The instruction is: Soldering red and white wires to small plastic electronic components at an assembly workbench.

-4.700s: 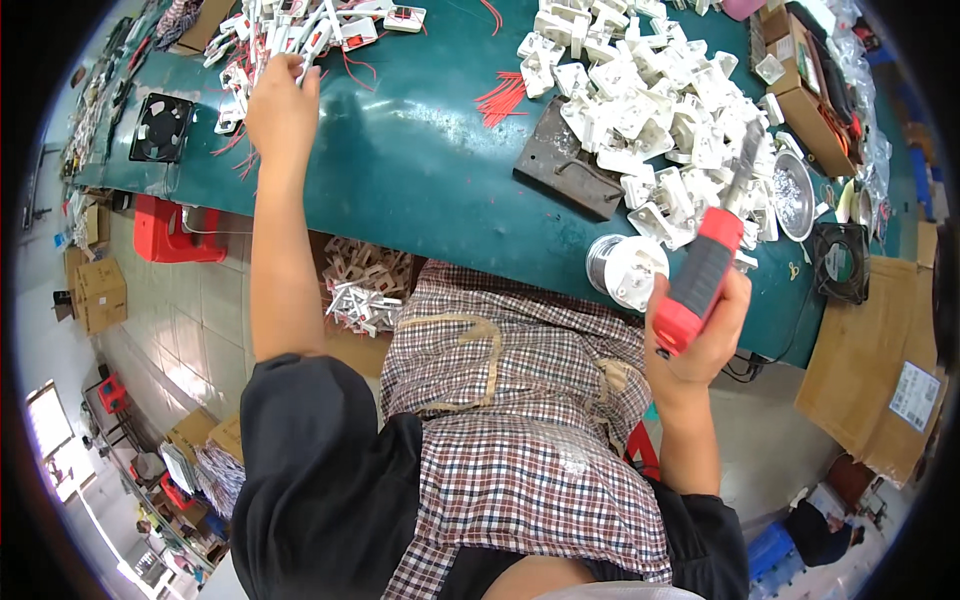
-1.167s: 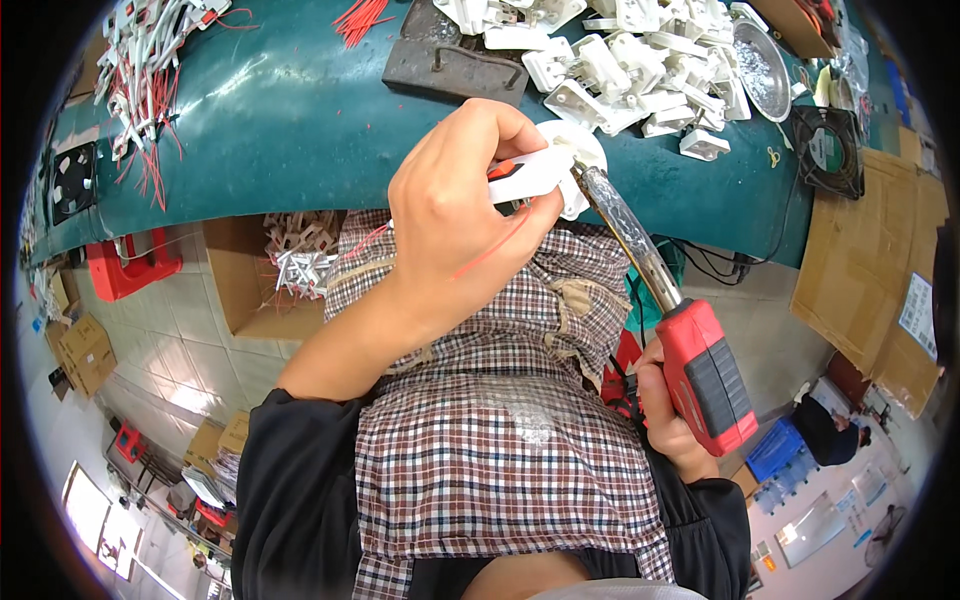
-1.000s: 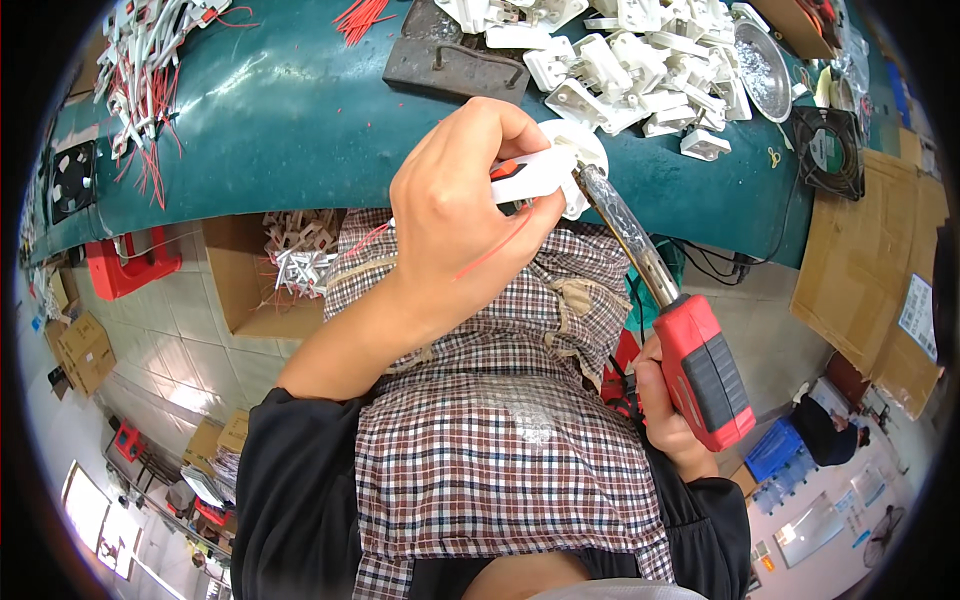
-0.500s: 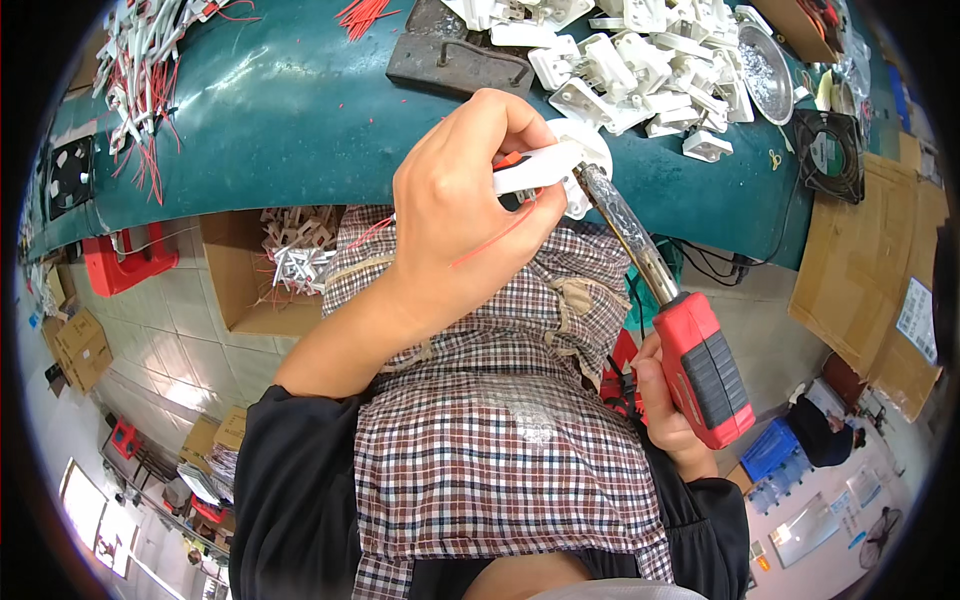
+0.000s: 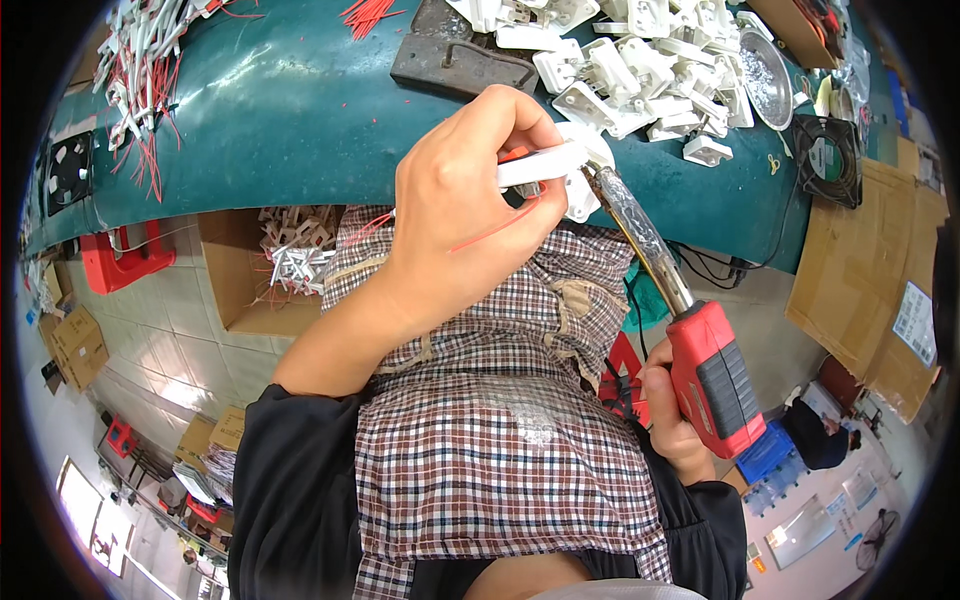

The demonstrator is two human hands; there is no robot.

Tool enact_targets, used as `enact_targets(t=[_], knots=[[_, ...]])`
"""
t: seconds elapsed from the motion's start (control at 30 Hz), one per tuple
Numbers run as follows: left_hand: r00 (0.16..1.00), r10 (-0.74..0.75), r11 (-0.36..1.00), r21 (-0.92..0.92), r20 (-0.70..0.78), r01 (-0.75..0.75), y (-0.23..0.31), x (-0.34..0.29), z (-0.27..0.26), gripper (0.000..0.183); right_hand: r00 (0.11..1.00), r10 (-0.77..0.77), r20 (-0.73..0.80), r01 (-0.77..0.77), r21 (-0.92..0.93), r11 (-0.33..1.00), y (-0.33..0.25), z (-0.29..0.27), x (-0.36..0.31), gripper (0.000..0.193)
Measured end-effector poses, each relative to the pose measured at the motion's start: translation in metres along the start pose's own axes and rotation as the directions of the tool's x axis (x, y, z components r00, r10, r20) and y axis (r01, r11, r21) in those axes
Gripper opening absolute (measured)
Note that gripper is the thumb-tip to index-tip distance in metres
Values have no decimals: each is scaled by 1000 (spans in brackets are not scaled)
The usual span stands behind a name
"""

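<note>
My left hand (image 5: 470, 190) is closed around a white plastic housing (image 5: 540, 166), held just over the table's near edge. A thin red wire (image 5: 497, 228) crosses the palm side of that hand, and something red shows between the fingers. A red-and-black soldering iron (image 5: 714, 378) is gripped in my right hand (image 5: 675, 420), most of whose fingers are behind the handle. Its long metal barrel (image 5: 640, 232) slants up and left, and the tip is right by the housing's flared end. Whether the tip touches it I cannot tell.
White plastic housings (image 5: 630, 75) lie heaped at the back, beside a dark metal block (image 5: 462, 66) and a metal dish (image 5: 765, 80). Red-wired white parts (image 5: 140, 80) cover the far left. A small fan (image 5: 828, 160) stands right. Below the edge, a cardboard box (image 5: 235, 270) holds more parts.
The soldering iron and my right hand have shifted slightly right and down, its tip a little off its earlier spot. My left hand still holds the housing in nearly the same place.
</note>
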State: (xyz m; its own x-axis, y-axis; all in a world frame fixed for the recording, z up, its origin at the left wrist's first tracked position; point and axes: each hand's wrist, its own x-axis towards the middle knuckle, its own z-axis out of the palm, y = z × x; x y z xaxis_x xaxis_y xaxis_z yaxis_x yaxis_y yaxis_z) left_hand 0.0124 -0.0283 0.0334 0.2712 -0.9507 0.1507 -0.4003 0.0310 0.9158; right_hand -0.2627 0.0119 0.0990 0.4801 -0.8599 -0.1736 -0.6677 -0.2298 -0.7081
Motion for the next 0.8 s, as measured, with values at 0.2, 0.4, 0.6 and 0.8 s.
enact_targets(t=[0.2, 0.4, 0.6, 0.8], knots=[[1000, 2, 1000, -2, 12, -2, 0, 2, -2, 21, 1000, 28, 5, -28, 11, 1000, -1, 1, 4, 24], [1000, 1, 1000, -3, 11, -1, 1, 1, -2, 20, 1000, -14, -16, 15, 40, 999, 6, 4, 1, 22], [1000, 14, 1000, 10, 21, -14, 0, 2, -2, 21, 999, -48, -15, 48, -26, 999, 0, 3, 5, 21], [999, -13, 1000, -21, 35, 14, 1, 2, -3, 21, 999, 41, -1, -41, -10, 999, -3, -7, -8, 19]])
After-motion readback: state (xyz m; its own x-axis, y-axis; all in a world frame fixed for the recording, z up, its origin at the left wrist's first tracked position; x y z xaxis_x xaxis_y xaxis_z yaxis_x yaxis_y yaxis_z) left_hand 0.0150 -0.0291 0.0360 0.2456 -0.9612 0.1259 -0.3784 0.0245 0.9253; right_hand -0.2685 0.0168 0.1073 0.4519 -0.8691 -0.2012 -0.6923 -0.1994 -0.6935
